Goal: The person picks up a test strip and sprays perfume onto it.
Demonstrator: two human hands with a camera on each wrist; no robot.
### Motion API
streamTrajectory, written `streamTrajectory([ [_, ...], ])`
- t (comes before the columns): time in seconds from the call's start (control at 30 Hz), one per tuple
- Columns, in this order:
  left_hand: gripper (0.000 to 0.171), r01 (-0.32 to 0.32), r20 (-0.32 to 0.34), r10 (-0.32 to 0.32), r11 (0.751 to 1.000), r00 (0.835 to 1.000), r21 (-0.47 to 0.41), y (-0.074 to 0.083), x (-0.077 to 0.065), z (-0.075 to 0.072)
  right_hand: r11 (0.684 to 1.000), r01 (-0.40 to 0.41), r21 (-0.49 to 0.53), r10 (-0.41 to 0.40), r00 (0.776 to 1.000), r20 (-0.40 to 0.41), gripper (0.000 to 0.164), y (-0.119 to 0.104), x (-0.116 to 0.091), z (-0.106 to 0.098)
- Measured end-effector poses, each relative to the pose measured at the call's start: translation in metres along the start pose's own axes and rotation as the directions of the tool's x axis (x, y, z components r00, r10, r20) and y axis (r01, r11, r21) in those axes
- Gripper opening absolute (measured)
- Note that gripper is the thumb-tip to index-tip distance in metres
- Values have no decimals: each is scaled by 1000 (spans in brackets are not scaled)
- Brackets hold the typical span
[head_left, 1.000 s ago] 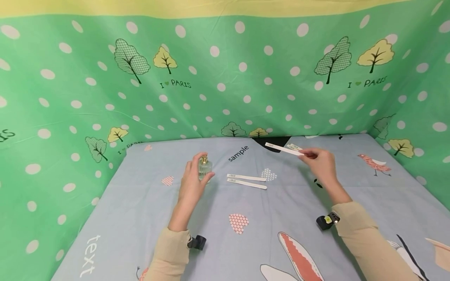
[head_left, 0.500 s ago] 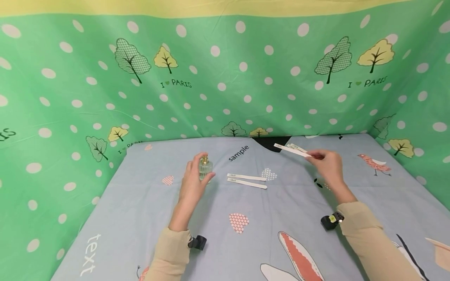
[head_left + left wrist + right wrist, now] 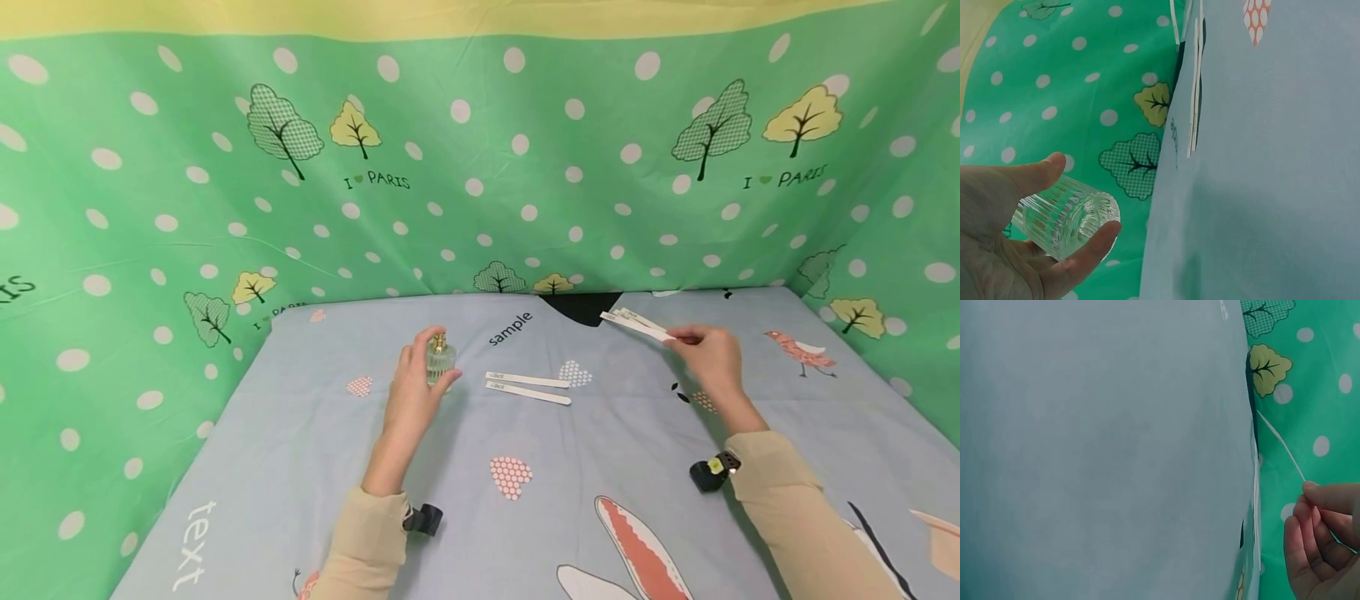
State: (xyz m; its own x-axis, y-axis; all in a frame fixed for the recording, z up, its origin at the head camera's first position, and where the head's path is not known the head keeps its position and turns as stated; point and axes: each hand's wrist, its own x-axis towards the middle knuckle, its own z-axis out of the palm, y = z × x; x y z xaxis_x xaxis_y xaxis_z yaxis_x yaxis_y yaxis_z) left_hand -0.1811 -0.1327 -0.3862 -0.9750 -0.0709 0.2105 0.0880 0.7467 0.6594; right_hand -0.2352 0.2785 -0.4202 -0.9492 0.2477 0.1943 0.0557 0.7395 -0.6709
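Note:
A small clear ribbed glass perfume bottle (image 3: 442, 363) with a gold neck is gripped by my left hand (image 3: 408, 396), index finger over its top. The left wrist view shows its ribbed base (image 3: 1094, 219) between thumb and fingers. My right hand (image 3: 711, 363) pinches a white paper test strip (image 3: 636, 327) by one end between thumb and fingertips; the strip points left. More strip ends (image 3: 632, 315) show right behind it, partly hidden. Two other strips, an upper one (image 3: 528, 380) and a lower one (image 3: 528, 393), lie side by side on the cloth between my hands.
A blue-grey printed cloth (image 3: 270, 467) covers the table. Behind it and at both sides hangs a green dotted curtain (image 3: 420, 242). Black wrist cameras sit at the left cuff (image 3: 423, 520) and the right cuff (image 3: 708, 475).
My right hand has moved to the right and slightly down with its strip, which now overlaps the strip ends behind it. The left hand and perfume bottle have stayed put.

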Motion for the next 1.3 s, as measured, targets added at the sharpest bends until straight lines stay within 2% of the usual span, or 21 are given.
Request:
streamTrajectory([
  [0.43, 66, 13, 5, -13, 1000, 1000, -1, 0, -1, -1, 999, -47, -28, 47, 999, 8, 24, 5, 0, -3],
  [0.73, 67, 1, 2, -1, 1000, 1000, -7, 0, -1, -1, 994, -82, -69, 88, 993, 85, 27, 7, -2, -6],
  [1.0, 67, 3, -3, -3, 1000, 1000, -14, 0, -1, -1, 986, -106, -132, 122, 986, 117, 33, 6, -3, -10],
  [1.3, 67, 0, 0, 0, 1000, 1000, -15, 1, -1, -1, 992, -66, -107, 78, 991, 112, 34, 2, -4, -11],
])
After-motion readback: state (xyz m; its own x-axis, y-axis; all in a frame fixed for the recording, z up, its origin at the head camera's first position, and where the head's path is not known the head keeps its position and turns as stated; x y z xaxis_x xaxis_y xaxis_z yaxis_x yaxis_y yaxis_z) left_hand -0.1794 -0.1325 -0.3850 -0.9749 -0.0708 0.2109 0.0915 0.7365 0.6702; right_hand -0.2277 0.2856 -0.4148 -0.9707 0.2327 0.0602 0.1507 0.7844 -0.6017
